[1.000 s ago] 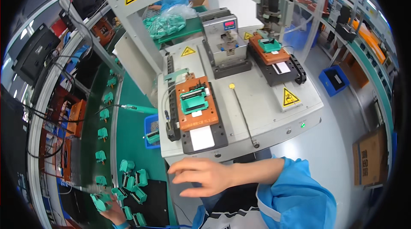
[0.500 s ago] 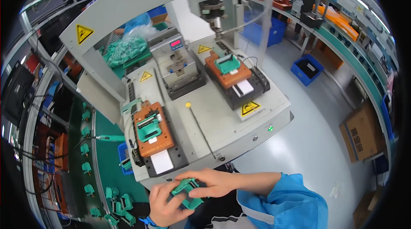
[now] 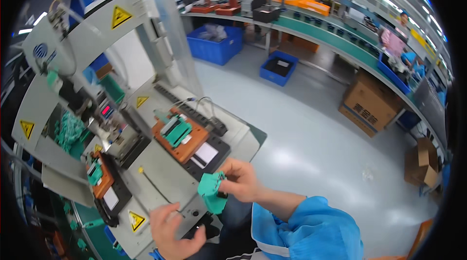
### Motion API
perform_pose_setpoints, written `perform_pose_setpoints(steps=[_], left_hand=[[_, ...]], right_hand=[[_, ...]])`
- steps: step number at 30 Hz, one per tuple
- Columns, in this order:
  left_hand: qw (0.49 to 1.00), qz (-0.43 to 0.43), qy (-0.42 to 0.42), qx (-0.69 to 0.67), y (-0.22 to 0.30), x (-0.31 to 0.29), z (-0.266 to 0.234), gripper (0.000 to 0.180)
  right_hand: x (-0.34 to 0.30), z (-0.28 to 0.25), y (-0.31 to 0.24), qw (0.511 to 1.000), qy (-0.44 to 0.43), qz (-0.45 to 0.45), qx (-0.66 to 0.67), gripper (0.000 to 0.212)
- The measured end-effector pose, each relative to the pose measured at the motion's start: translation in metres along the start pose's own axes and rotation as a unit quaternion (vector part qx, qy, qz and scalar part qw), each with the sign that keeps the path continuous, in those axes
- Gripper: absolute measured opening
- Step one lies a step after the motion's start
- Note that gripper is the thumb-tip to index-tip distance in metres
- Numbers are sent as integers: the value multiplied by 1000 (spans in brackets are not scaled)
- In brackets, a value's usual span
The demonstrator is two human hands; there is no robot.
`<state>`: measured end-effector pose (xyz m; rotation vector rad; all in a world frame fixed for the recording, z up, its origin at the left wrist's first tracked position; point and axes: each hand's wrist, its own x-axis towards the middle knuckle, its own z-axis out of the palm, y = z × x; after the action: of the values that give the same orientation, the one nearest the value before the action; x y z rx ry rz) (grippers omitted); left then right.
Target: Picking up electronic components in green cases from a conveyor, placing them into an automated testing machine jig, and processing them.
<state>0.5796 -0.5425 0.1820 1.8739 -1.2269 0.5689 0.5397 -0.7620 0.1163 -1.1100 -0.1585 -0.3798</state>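
The right hand (image 3: 242,180) grips the housing (image 3: 210,194); the left hand (image 3: 171,233) is spread, empty. It's likely light, stiff; hold its edges.

The left hand (image 3: 170,233) gaped, thumb (image 3: 198,237) spread from bent fingers (image 3: 165,211); the right hand (image 3: 242,180) gripped between thumb and fingers; the right forearm (image 3: 279,202) slanted up leftward.

Teal molded part (image 3: 211,195), tilted, in the right grip (image 3: 242,182)
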Motion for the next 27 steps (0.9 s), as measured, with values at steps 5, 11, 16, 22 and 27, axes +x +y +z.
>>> perform_pose_setpoints(steps=[5,11,16,22,27], left_hand=[[974,-211,-30,-72,-47,48,37,56],[972,-234,-27,-7,-123,92,73,43],[971,-230,-60,33,-125,102,84,43],[957,-261,-4,-126,-119,97,61,38],[909,-275,120,-290,-64,63,5,30]], right_hand=[[-5,-57,-26,986,100,-37,-125,24],[-20,-82,-34,979,141,-46,-137,29],[-21,-93,-38,978,145,-69,-131,21],[30,-62,-53,960,87,-134,-229,24],[92,-34,-69,950,32,-186,-249,27]])
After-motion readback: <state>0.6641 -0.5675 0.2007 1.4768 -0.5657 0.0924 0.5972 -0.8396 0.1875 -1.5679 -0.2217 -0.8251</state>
